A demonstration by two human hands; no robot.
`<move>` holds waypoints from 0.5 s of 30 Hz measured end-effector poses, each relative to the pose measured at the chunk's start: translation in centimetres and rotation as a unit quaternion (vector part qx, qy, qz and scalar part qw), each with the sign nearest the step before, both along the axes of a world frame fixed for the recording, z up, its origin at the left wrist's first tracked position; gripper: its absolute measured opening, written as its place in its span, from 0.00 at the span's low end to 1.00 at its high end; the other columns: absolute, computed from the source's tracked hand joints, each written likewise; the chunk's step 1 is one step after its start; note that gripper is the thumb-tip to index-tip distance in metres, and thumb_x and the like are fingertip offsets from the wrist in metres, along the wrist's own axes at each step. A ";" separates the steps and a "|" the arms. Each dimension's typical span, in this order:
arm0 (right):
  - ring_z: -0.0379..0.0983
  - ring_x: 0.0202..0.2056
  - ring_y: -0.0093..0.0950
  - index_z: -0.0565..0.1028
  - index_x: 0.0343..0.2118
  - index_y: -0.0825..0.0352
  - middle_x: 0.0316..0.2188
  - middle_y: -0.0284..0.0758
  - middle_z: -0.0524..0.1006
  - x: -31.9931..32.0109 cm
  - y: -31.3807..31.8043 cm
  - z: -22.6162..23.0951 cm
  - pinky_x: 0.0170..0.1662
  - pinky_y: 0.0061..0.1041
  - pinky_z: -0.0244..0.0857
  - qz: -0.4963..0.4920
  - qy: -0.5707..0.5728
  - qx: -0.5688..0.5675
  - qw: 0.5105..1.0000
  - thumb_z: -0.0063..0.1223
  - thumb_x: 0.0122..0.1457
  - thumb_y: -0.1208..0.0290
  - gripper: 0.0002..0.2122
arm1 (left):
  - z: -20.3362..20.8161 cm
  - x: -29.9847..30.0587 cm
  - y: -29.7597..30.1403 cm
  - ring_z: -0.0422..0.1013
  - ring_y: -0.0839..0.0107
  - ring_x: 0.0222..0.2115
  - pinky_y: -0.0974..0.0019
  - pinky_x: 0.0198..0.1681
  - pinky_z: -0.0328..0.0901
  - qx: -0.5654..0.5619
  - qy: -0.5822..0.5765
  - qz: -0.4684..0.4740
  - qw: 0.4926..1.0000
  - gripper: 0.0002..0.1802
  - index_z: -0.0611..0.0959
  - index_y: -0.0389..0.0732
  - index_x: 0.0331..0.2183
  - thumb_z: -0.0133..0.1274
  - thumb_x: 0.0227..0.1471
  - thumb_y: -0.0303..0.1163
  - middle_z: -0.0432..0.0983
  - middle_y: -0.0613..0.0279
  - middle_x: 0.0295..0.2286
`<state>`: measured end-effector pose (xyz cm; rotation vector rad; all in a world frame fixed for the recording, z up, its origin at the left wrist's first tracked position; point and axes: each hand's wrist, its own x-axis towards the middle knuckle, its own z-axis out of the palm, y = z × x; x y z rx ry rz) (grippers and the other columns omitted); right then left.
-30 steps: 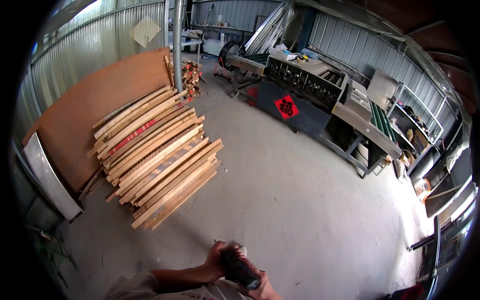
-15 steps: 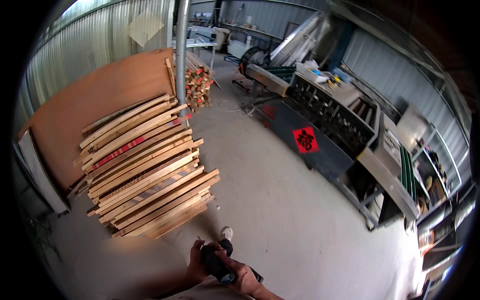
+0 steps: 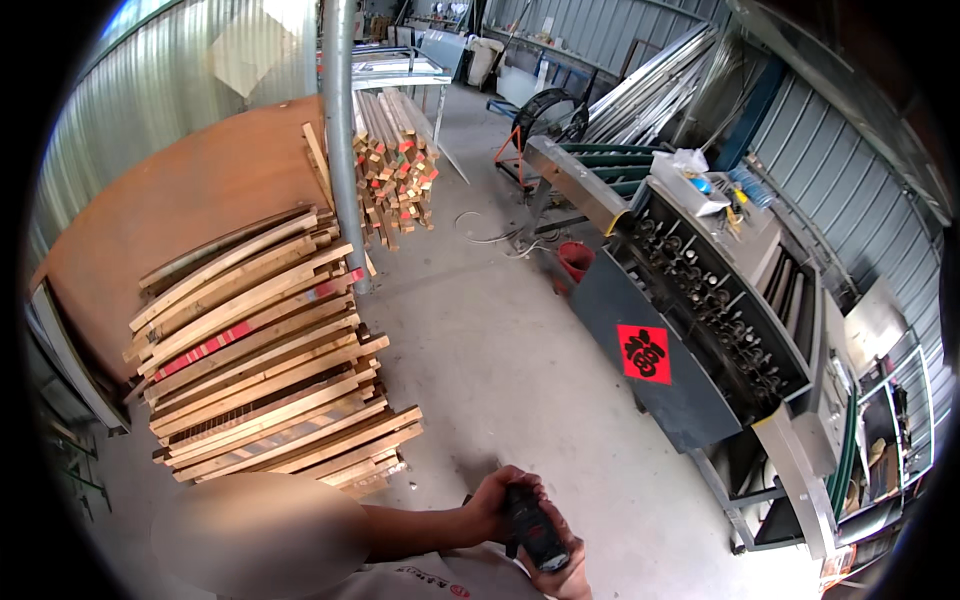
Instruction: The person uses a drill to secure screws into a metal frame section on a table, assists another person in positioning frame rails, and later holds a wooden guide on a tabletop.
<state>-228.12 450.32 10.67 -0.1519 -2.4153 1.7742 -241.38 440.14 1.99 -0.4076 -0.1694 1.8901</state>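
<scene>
Close to my body at the lower edge, a black, stubby power tool (image 3: 537,530) is held in both hands; its exact kind cannot be made out. My left hand (image 3: 497,503) is closed around its upper left side, with the forearm reaching in from the left. My right hand (image 3: 571,566) grips the right side and lower end. Beyond my left forearm lies a stack of wooden battens (image 3: 265,350), some with red paint. A blurred patch hides part of the lower left.
A long grey machine (image 3: 650,350) with rollers and a red paper square stands at right. A red bucket (image 3: 576,260) is beside it. A steel post (image 3: 341,150) rises behind the stack, near more bundled timber (image 3: 395,180). Concrete floor (image 3: 500,370) runs between stack and machine.
The view has swung, so the stack sits further left and the machine lower. My hands and the tool have shifted right, and my left forearm now shows across the lower edge.
</scene>
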 end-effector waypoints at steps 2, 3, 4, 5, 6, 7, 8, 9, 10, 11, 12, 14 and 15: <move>0.74 0.50 0.30 0.64 0.59 0.71 0.47 0.48 0.77 -6.7 3.3 -3.3 0.52 0.29 0.67 0.010 0.015 0.025 1.000 0.61 0.46 0.77 0.33 | -0.7 -6.0 2.2 0.73 0.61 0.30 0.60 0.41 0.70 -0.123 0.011 0.000 0.992 0.12 0.79 0.36 0.28 0.52 0.46 0.35 0.77 0.55 0.25; 0.74 0.49 0.29 0.64 0.59 0.71 0.46 0.48 0.77 -10.5 5.1 -3.3 0.51 0.29 0.67 0.016 0.006 0.027 0.999 0.62 0.46 0.77 0.33 | -0.4 -9.6 3.7 0.73 0.61 0.30 0.60 0.40 0.70 -0.132 0.016 -0.010 0.991 0.12 0.79 0.36 0.28 0.51 0.46 0.35 0.77 0.55 0.25; 0.75 0.48 0.29 0.64 0.59 0.71 0.46 0.48 0.77 -14.0 6.8 -3.3 0.51 0.29 0.67 0.023 -0.002 0.027 0.999 0.62 0.46 0.77 0.34 | 0.1 -13.1 5.0 0.73 0.62 0.29 0.60 0.40 0.70 -0.142 0.020 -0.019 0.990 0.12 0.79 0.35 0.28 0.51 0.46 0.35 0.76 0.55 0.26; 0.76 0.47 0.29 0.64 0.59 0.68 0.46 0.46 0.78 -17.3 8.4 -3.4 0.49 0.28 0.68 0.035 -0.020 0.020 0.999 0.62 0.45 0.77 0.34 | 0.6 -16.3 6.0 0.72 0.62 0.27 0.60 0.39 0.70 -0.169 0.009 -0.015 0.986 0.09 0.78 0.36 0.26 0.51 0.47 0.33 0.75 0.56 0.25; 0.76 0.47 0.30 0.64 0.60 0.66 0.46 0.46 0.77 -21.1 10.1 -3.0 0.49 0.28 0.68 0.064 -0.001 0.014 0.998 0.62 0.45 0.77 0.35 | 0.9 -19.7 7.0 0.72 0.62 0.27 0.60 0.39 0.70 -0.182 0.003 0.020 0.983 0.08 0.77 0.37 0.26 0.51 0.47 0.33 0.75 0.57 0.24; 0.76 0.47 0.31 0.64 0.60 0.65 0.47 0.45 0.77 -24.4 11.5 -3.5 0.49 0.27 0.68 0.089 0.011 0.006 0.996 0.63 0.44 0.76 0.36 | -0.1 -22.6 7.9 0.72 0.62 0.27 0.59 0.39 0.70 -0.195 -0.009 0.050 0.979 0.07 0.77 0.38 0.25 0.52 0.46 0.32 0.75 0.58 0.24; 0.76 0.47 0.32 0.64 0.61 0.63 0.47 0.44 0.77 -27.8 12.9 -3.7 0.49 0.27 0.68 0.115 0.024 -0.002 0.993 0.63 0.44 0.76 0.36 | -0.9 -25.5 8.9 0.71 0.63 0.26 0.59 0.39 0.70 -0.209 -0.021 0.081 0.974 0.06 0.76 0.38 0.24 0.52 0.46 0.31 0.75 0.58 0.24; 0.77 0.47 0.34 0.64 0.61 0.60 0.47 0.44 0.77 -31.0 14.4 -2.2 0.49 0.28 0.69 0.133 -0.020 0.022 0.991 0.65 0.44 0.75 0.37 | 1.2 -28.3 9.9 0.70 0.63 0.25 0.58 0.38 0.70 -0.235 -0.037 0.101 0.966 0.06 0.74 0.39 0.22 0.52 0.46 0.29 0.73 0.59 0.22; 0.77 0.47 0.35 0.63 0.61 0.60 0.47 0.44 0.77 -34.8 15.6 -1.9 0.49 0.28 0.69 0.159 -0.024 0.026 0.987 0.65 0.44 0.75 0.37 | 2.4 -31.0 10.6 0.70 0.63 0.26 0.59 0.38 0.70 -0.265 -0.049 0.120 0.956 0.06 0.74 0.39 0.22 0.52 0.46 0.29 0.72 0.59 0.22; 0.76 0.47 0.36 0.63 0.61 0.60 0.47 0.44 0.77 -38.5 16.5 -1.7 0.49 0.29 0.69 0.186 -0.027 0.029 0.982 0.65 0.44 0.75 0.37 | 3.3 -33.7 11.2 0.70 0.63 0.26 0.59 0.38 0.70 -0.294 -0.061 0.139 0.944 0.06 0.73 0.39 0.22 0.52 0.46 0.29 0.72 0.58 0.22; 0.76 0.48 0.38 0.63 0.61 0.60 0.48 0.45 0.76 -42.1 17.6 -1.2 0.49 0.30 0.69 0.217 -0.031 0.041 0.975 0.65 0.44 0.74 0.37 | 4.2 -36.5 12.0 0.70 0.64 0.26 0.60 0.38 0.70 -0.314 -0.074 0.162 0.932 0.06 0.73 0.38 0.22 0.52 0.46 0.28 0.71 0.58 0.21; 0.76 0.47 0.40 0.63 0.61 0.60 0.49 0.46 0.75 -48.9 18.7 -0.1 0.50 0.30 0.69 0.269 -0.040 0.095 0.957 0.65 0.45 0.73 0.37 | 4.7 -41.9 12.1 0.69 0.64 0.25 0.60 0.37 0.69 -0.315 -0.085 0.204 0.923 0.07 0.72 0.38 0.22 0.52 0.47 0.29 0.70 0.59 0.21; 0.76 0.47 0.41 0.63 0.61 0.60 0.49 0.47 0.75 -52.3 19.1 0.9 0.50 0.30 0.69 0.296 -0.036 0.098 0.950 0.65 0.45 0.73 0.36 | 4.6 -44.6 12.1 0.69 0.64 0.25 0.60 0.37 0.69 -0.298 -0.095 0.228 0.922 0.07 0.72 0.38 0.22 0.52 0.48 0.29 0.70 0.59 0.21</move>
